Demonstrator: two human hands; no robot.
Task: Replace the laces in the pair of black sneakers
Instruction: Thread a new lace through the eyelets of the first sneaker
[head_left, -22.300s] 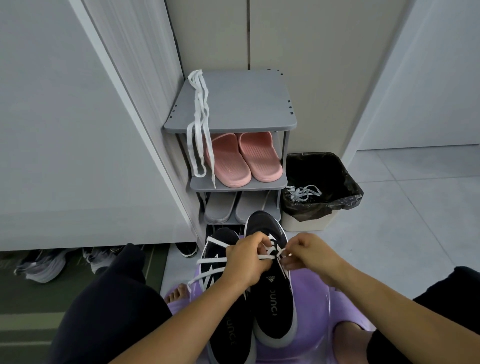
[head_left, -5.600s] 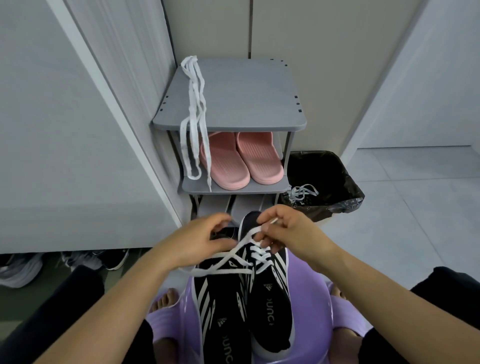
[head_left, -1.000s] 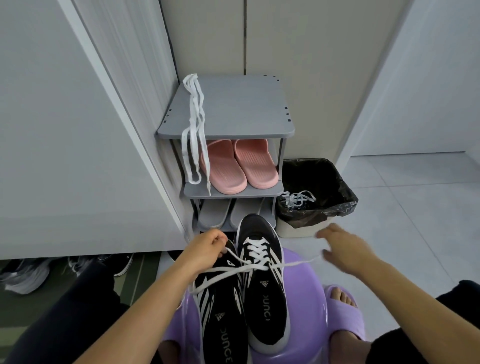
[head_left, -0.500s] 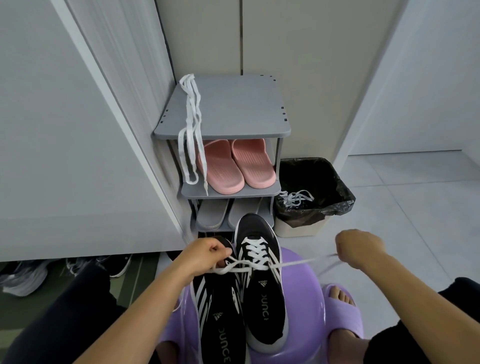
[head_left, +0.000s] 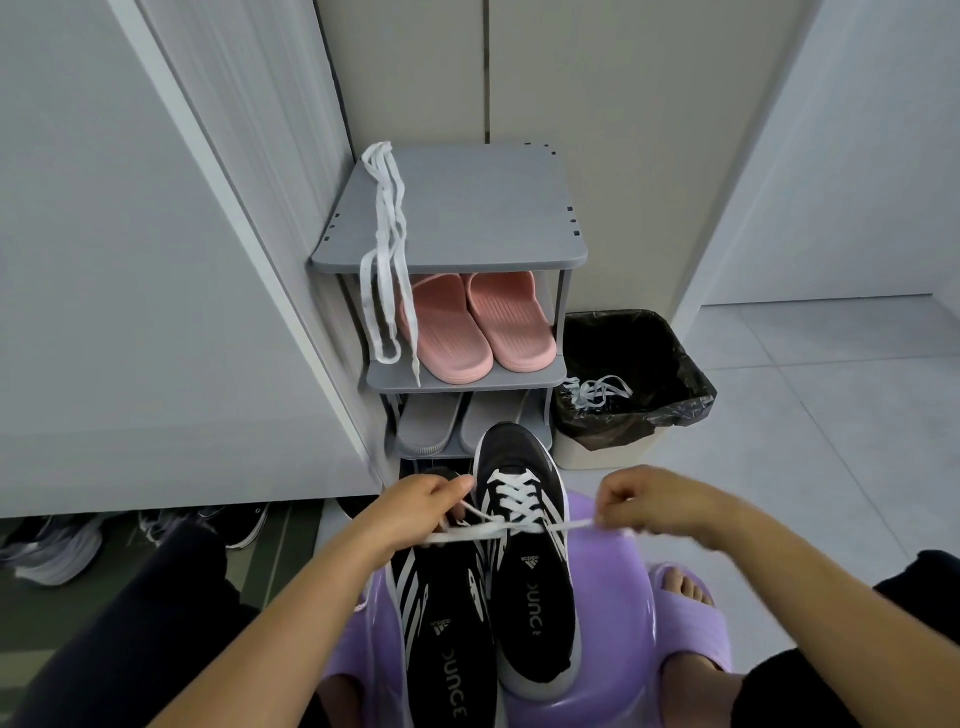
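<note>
Two black sneakers with white stripes lie side by side on a purple stool. The right sneaker has a white lace crossed through its eyelets. The left sneaker shows no lace in its eyelets. My left hand pinches one end of the lace over the left sneaker's toe. My right hand grips the other end, and the lace runs taut across the shoe between both hands. A spare white lace hangs from the top of a grey shoe rack.
The rack holds pink slippers and grey slippers below. A bin with a black liner, right of the rack, has a white lace on its rim. More shoes lie under the cupboard at left. My foot in a purple slipper rests at right.
My right hand has moved left, closer to the right sneaker, still holding its lace end. My left hand keeps its lace end over the left sneaker.
</note>
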